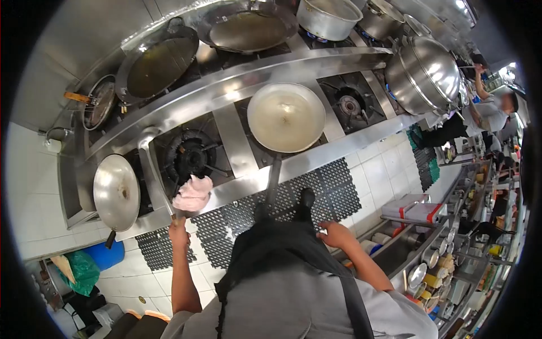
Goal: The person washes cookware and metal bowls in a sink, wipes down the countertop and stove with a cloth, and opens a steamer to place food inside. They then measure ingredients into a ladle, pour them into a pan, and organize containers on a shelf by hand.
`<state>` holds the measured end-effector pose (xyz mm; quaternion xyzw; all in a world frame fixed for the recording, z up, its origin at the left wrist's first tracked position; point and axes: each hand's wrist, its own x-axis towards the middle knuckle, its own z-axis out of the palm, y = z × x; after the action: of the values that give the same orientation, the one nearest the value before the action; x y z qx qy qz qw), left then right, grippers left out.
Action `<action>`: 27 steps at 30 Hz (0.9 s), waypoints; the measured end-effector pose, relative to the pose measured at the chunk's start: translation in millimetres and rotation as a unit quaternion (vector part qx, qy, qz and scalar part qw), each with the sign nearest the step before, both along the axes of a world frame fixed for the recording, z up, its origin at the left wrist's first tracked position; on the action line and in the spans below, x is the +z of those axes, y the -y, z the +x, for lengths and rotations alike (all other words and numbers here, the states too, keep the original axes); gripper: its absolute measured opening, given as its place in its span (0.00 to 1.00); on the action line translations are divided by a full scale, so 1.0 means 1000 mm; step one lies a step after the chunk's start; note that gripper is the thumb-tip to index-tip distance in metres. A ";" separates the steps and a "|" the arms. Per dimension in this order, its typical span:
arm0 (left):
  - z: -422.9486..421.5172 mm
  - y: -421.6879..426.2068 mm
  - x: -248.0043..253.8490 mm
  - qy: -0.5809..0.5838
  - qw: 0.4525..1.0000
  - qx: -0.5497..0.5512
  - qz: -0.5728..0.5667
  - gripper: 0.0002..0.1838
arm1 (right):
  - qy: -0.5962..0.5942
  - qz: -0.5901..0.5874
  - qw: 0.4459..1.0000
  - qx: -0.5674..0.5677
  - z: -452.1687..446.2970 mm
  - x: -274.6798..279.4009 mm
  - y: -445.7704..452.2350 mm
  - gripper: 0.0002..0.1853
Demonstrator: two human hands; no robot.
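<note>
My left hand is closed around the handle end of a long metal ladle, whose bowl lies up over the stove at the left. Just beside that hand, a crumpled pink cloth rests at the stove's front edge, below a burner that shows no flame. My right hand hangs by the dark apron, fingers loosely bent and apart, with nothing visible in it. In front of me a pan of cloudy liquid sits on a burner, its handle pointing toward me.
A wok stands at the far left. Large pans and pots line the back row, some over blue flame. A big steel steamer is at right. Another person works beyond it. Black mats cover the floor.
</note>
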<state>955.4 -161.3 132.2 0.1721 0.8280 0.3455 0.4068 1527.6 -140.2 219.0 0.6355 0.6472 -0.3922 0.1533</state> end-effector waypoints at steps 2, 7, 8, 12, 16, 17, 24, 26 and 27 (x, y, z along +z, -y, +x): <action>0.011 0.003 0.015 -0.102 0.991 -0.038 0.082 0.16 | -0.021 -0.009 0.999 0.023 -0.010 -0.001 0.005 0.27; 0.064 0.044 0.082 0.009 0.994 -0.049 0.095 0.11 | -0.159 0.042 0.986 0.033 -0.043 0.080 -0.024 0.23; 0.077 0.053 0.096 0.048 0.992 -0.065 0.100 0.10 | -0.195 0.061 0.978 0.040 -0.053 0.101 -0.035 0.21; 0.143 0.000 0.166 0.222 0.944 -0.188 0.157 0.10 | -0.356 0.085 0.927 0.080 -0.112 0.140 -0.095 0.24; 0.238 -0.084 0.230 0.264 0.857 -0.429 0.107 0.10 | -0.620 -0.016 0.782 -0.069 -0.178 0.150 -0.125 0.31; 0.240 -0.090 0.225 0.173 0.832 -0.493 0.187 0.12 | -0.639 -0.020 0.757 -0.140 -0.171 0.148 -0.127 0.25; 0.267 -0.125 0.083 0.146 0.949 -0.249 0.124 0.19 | -0.439 0.178 0.736 -0.485 -0.020 0.134 -0.080 0.09; 0.277 -0.139 0.078 0.241 0.942 -0.231 0.026 0.21 | -0.368 0.216 0.747 -0.510 0.024 0.108 -0.055 0.09; 0.279 -0.143 0.083 0.230 0.941 -0.246 0.016 0.22 | -0.365 0.203 0.738 -0.530 0.044 0.095 -0.040 0.09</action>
<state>1234.1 -18.6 215.0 0.2930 0.6376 0.2779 0.6561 1571.2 -100.1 313.5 0.7000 0.2763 -0.4709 -0.4603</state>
